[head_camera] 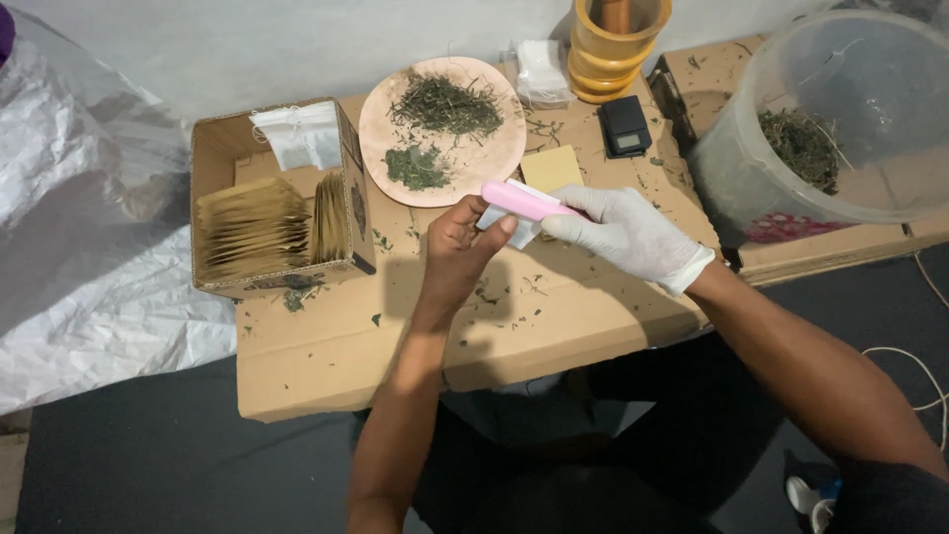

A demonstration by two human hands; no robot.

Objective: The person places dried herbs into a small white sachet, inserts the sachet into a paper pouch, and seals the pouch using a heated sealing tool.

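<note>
My left hand (457,252), bare, pinches a small white paper sachet (521,230) over the cardboard work surface (326,356). My right hand (623,232), in a white glove, grips a pink handheld tool (522,201) laid across the top of the sachet. Both hands meet just below a pink round plate (381,133) that carries two piles of dried green herbs (445,104).
An open cardboard box (213,208) at left holds rows of tan sachets and white ones. A small black scale (625,127), stacked yellow cups (615,49), a tan square card (551,168) and a clear plastic bucket (870,109) with herbs stand behind. Crumpled white sheet at far left.
</note>
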